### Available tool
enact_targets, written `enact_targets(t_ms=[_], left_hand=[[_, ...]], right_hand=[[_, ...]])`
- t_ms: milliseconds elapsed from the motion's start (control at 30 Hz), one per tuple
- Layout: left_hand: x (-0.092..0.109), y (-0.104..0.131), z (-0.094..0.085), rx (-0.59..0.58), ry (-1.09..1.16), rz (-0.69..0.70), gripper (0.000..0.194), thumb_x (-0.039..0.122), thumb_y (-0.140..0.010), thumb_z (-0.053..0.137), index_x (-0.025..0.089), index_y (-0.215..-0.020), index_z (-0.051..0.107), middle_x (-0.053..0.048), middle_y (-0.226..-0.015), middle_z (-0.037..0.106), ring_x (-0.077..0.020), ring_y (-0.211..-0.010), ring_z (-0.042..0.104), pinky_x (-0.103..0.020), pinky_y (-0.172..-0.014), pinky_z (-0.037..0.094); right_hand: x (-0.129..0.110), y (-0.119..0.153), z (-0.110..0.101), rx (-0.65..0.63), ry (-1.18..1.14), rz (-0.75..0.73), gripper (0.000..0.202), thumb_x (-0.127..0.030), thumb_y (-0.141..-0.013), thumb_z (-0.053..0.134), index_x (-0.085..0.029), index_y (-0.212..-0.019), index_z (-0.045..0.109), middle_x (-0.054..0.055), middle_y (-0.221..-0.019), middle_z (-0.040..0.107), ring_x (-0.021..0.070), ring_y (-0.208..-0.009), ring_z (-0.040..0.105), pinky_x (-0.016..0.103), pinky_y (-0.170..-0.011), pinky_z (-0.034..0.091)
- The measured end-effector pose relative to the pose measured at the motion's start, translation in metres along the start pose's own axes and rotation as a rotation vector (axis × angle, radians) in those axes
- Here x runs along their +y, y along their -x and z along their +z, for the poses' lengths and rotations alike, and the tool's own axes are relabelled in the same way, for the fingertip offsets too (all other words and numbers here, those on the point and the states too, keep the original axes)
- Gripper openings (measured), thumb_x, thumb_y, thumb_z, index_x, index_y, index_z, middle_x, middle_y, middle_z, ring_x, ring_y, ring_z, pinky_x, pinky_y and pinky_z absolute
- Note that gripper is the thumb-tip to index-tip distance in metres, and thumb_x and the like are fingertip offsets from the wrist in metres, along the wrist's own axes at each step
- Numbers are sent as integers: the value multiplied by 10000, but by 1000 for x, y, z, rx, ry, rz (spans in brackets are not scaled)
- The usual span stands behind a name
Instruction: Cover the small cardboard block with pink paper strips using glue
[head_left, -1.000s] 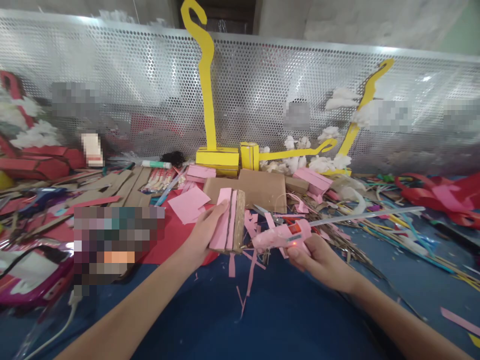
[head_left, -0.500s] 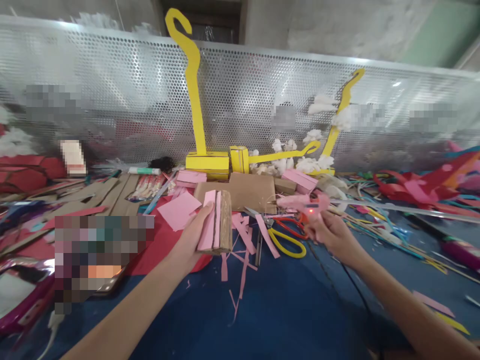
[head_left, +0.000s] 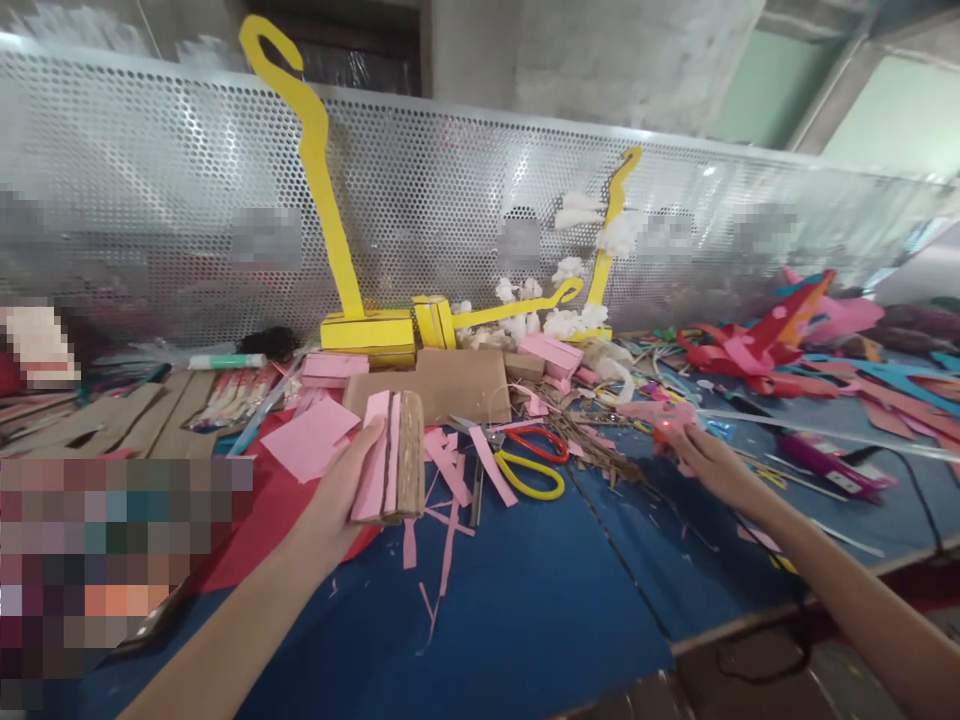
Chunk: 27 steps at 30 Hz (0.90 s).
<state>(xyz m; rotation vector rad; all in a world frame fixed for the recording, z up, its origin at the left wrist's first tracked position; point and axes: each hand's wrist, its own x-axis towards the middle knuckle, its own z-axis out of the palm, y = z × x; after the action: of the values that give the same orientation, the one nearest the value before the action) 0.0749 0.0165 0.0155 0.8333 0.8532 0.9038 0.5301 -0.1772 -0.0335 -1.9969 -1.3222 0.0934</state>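
Observation:
My left hand (head_left: 339, 492) is closed around a cardboard block (head_left: 406, 460), partly covered in pink paper, with its bare corrugated side facing right. Off to the right, my right hand (head_left: 709, 465) grips a pink glue gun (head_left: 671, 414) with a small red light. A long clear glue stick (head_left: 817, 425) sticks out behind the gun. Between the hands lie scissors (head_left: 534, 478) with red and yellow handle loops, along with pink paper strips (head_left: 448, 465). A square of pink paper (head_left: 309, 440) rests by my left hand, over a red sheet (head_left: 244, 525).
Yellow hook-shaped pieces on blocks (head_left: 367, 333) stand at the back against a perforated metal panel (head_left: 450, 180). Brown cardboard (head_left: 469, 382) lies before them. Cardboard strips (head_left: 161, 410) are on the left; a purple tool (head_left: 832, 465) and red-pink cut-outs (head_left: 757, 350) are on the right.
My right hand has carried the glue gun to the right, away from the block and scissors. The view has turned right; my left hand still holds the block.

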Motion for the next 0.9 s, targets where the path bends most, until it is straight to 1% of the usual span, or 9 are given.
enact_targets(t_ms=[133, 233, 300, 400, 533, 633, 733, 900], left_hand=[[-5, -5, -4, -30, -20, 12, 354, 384, -938, 644, 125, -1177, 679, -126, -924, 761, -229, -690, 746, -345, -613, 640], [-7, -8, -7, -4, -46, 10, 364, 389, -939, 639, 128, -1188, 684, -144, -980, 764, -250, -757, 759, -372, -660, 649], [-7, -8, -7, 14, -55, 10, 342, 387, -940, 638, 133, -1164, 693, -136, -971, 764, -238, -748, 754, -359, -662, 647], [-6, -6, -6, 10, -45, 21, 300, 382, -926, 665, 155, -1119, 702, -102, -916, 761, -199, -683, 729, -311, -622, 632], [-4, -3, -5, -15, -44, -6, 298, 389, -934, 653, 148, -1103, 697, -99, -867, 749, -194, -648, 712, -300, -588, 618], [-4, -2, -4, -14, -52, -7, 291, 395, -928, 660, 154, -1089, 693, -84, -834, 739, -190, -613, 698, -295, -547, 604], [-3, -1, -4, -32, -52, -19, 295, 395, -934, 651, 146, -1087, 692, -91, -818, 740, -198, -606, 700, -303, -549, 606], [-2, -1, -2, -36, -17, -24, 308, 356, -940, 645, 125, -1138, 690, -120, -875, 762, -210, -646, 726, -311, -586, 623]], right_hand=[[1, 1, 5, -20, 38, -16, 650, -771, -927, 372, -213, -796, 677, 72, -714, 656, 222, -664, 605, 324, -602, 504], [-1, 1, 11, -46, 60, -22, 605, -727, -949, 392, -206, -827, 673, 77, -763, 665, 224, -692, 617, 307, -579, 502], [-2, 2, 15, -41, 77, -24, 589, -715, -959, 385, -206, -835, 654, 86, -797, 669, 225, -712, 620, 307, -588, 506], [0, 3, 19, -14, 113, -31, 574, -718, -960, 377, -212, -826, 612, 67, -751, 627, 218, -680, 591, 316, -589, 490], [4, 2, 21, 30, 173, -46, 545, -732, -938, 409, -243, -709, 485, 10, -645, 521, 186, -589, 497, 313, -545, 412], [6, 1, 21, 61, 208, -65, 540, -726, -919, 457, -257, -657, 406, -16, -599, 464, 168, -560, 428, 314, -546, 356], [5, 1, 21, 72, 217, -82, 532, -717, -916, 471, -261, -651, 396, -22, -591, 465, 165, -553, 423, 318, -556, 345], [5, 1, 22, 92, 204, -81, 517, -695, -948, 422, -273, -658, 353, -27, -595, 459, 168, -553, 440, 314, -549, 363]])
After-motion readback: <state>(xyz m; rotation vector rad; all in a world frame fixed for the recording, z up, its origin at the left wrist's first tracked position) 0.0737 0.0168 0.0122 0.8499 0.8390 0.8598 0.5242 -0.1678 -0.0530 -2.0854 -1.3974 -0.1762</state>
